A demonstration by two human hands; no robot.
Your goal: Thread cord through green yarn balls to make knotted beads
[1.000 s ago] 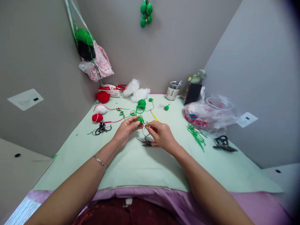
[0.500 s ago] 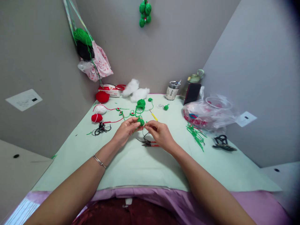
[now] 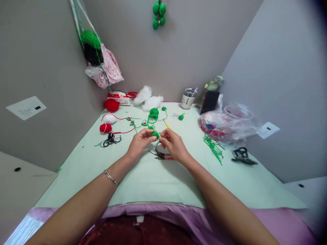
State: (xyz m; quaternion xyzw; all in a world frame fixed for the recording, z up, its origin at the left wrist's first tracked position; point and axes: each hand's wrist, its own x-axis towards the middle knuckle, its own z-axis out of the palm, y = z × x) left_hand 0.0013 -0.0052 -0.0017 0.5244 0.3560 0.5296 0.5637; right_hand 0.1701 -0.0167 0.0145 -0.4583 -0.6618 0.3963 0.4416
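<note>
We're seemingly working the green yarn ball pinched in our left hand, right hand half-curled, hold unclear, steadiness being needed next.

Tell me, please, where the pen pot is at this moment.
In the head view, the pen pot stands right of centre near the back of the table, between the white stuffing and the green bottle.

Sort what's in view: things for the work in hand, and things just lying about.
Likely for the work:
green piece in the left hand
green yarn ball
yellow-handled tool
snips

Probably just lying about:
phone
plastic bag
pen holder
</note>
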